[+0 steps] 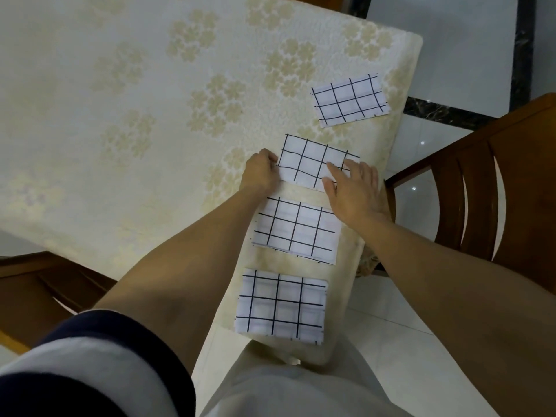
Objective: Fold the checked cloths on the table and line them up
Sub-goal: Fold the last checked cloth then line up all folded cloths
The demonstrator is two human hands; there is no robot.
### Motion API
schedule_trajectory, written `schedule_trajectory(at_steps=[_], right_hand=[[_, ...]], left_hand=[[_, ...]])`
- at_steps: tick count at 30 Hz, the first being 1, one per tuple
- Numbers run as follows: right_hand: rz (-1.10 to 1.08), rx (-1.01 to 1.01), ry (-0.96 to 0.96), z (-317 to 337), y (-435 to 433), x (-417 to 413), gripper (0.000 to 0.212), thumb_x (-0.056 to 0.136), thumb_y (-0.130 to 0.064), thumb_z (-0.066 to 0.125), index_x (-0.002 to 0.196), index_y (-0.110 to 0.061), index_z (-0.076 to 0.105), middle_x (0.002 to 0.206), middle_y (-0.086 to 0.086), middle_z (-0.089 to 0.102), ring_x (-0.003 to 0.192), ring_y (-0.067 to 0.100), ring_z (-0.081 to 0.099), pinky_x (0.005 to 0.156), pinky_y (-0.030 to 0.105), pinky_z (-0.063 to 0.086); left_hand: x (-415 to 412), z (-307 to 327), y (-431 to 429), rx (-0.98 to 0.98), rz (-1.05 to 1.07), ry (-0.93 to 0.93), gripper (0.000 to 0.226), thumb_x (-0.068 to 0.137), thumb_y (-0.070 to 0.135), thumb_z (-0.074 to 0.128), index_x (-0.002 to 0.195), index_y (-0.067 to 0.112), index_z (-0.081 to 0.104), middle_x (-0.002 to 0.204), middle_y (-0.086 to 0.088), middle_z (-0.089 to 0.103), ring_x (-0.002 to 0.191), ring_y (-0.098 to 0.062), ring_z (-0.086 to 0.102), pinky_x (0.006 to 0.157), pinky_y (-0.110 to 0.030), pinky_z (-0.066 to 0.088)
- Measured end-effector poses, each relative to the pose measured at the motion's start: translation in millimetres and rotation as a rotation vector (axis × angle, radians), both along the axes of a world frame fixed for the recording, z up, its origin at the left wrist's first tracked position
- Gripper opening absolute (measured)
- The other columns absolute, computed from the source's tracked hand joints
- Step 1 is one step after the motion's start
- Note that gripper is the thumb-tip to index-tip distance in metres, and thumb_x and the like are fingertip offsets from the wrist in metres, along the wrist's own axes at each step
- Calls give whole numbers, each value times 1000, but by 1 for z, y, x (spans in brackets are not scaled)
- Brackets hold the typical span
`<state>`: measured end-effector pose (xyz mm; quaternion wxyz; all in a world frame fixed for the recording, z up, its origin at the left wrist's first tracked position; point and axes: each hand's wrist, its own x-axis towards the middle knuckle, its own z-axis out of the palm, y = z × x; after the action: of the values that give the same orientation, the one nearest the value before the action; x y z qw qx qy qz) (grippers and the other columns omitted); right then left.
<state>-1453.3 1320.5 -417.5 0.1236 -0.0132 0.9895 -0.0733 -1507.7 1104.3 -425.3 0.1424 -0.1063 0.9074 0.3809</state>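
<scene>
Along the right edge of the desk (120, 121), which is covered by a cream tablecloth (195, 94) with a pale flower pattern, four folded checked cloths lie in a row, running from near the person to the far corner. The nearest cloth (281, 307) and the third cloth (296, 230) lie flat and apart from each other. The far cloth (350, 100) sits slightly to the right of the line and is turned at a small angle. Both hands are at the second cloth (310, 161). The left hand (260, 173) has its fingers curled at the cloth's left edge; I cannot tell whether it pinches the fabric. The right hand (353, 191) lies flat on the cloth's right end, fingers spread. One wooden chair (481, 191) stands right of the desk, a second chair (45, 290) at left.
</scene>
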Motion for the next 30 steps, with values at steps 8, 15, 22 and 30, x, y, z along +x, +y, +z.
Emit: schedule_trajectory(at_steps=[8,15,22,30], right_hand=[[117,-24,-58,-15,0,-17,60,108,-45,27,162,-25,7,170,5,-3,156,29,-4,127,43,0],[107,72,-86,-23,5,-22,69,104,-58,15,162,-25,-2,169,1,-10,156,26,-9,126,45,0],[162,-2,4,-25,35,-20,77,101,-66,15,162,-20,5,170,-2,2,156,22,2,126,43,6],[-246,-443,223,-6,78,-105,50,107,-30,40,153,-11,36,158,15,34,145,29,32,120,43,29]], left_hand=[[7,3,1,-235,-161,276,43,102,17,55,144,9,46,143,-17,46,127,-33,46,106,-42,43],[-7,-22,26,-316,-696,158,62,112,32,31,162,5,4,170,-13,-5,157,-30,-4,128,-38,1],[-11,-20,18,-248,-710,170,64,111,38,33,163,9,10,171,-7,-1,158,-22,-1,127,-31,0],[-89,4,62,-158,-207,290,36,102,33,54,131,12,57,122,-10,67,111,-32,60,94,-46,50]])
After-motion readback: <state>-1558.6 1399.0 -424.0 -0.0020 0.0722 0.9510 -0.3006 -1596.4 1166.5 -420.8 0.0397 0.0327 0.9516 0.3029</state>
